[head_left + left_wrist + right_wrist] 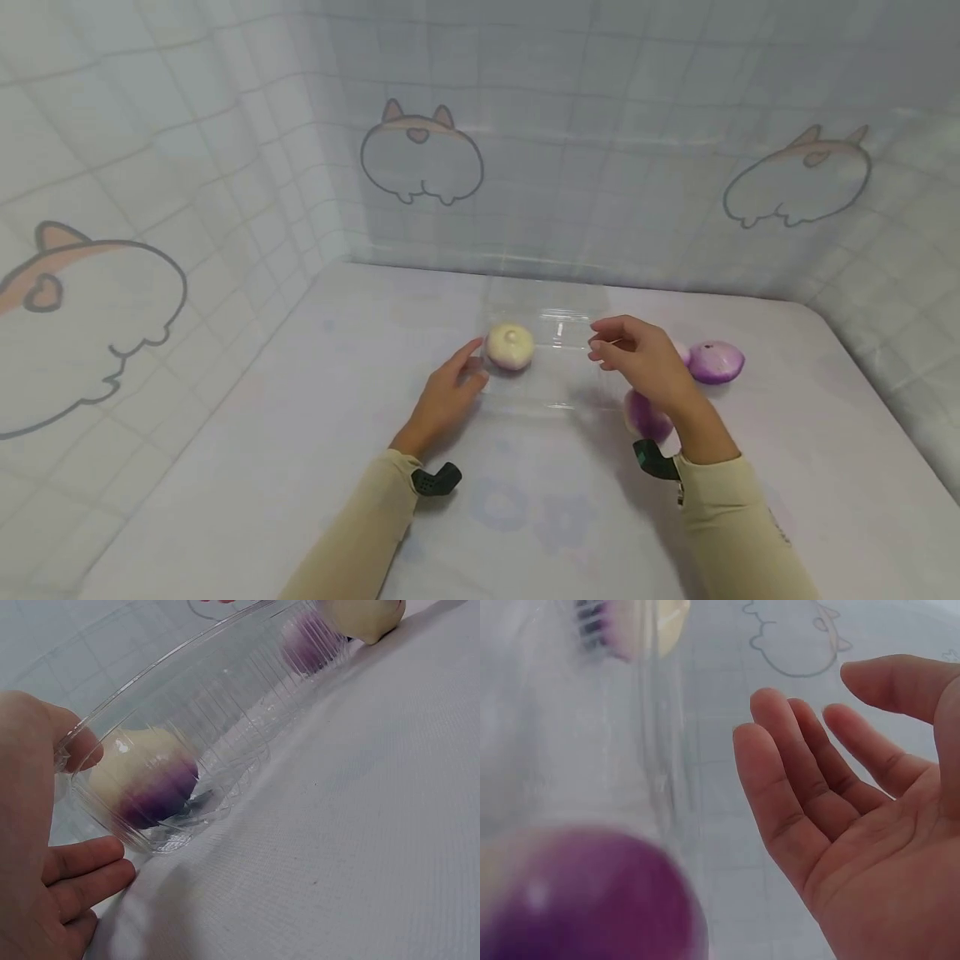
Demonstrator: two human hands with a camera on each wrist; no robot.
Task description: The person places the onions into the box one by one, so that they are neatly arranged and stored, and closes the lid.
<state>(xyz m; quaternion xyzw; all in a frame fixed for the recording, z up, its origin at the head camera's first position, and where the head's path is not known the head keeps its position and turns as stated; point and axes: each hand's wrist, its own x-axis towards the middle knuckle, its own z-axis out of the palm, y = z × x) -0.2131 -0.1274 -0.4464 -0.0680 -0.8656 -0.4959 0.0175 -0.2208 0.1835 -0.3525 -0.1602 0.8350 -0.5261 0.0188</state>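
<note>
A long clear plastic container (558, 367) lies in front of me, with one cream-and-purple turnip (510, 347) inside its left end. My left hand (446, 392) is at that end. In the left wrist view a fingertip overlaps the rim, while the straighter fingers (90, 881) lie low beside the container's wall. My right hand (641, 354) hovers by the right end, fingers loosely bent and apart from the thumb, holding nothing. Under its wrist sits a purple turnip (647, 417). Another turnip (716, 362) lies farther right, and one partly hidden behind the right hand shows beside it.
A white cloth (300, 467) covers the table. Upright tiled-pattern sheets (570, 208) with cartoon animal prints stand behind it and along both sides. In the right wrist view a blurred purple turnip (607, 900) is close to the camera.
</note>
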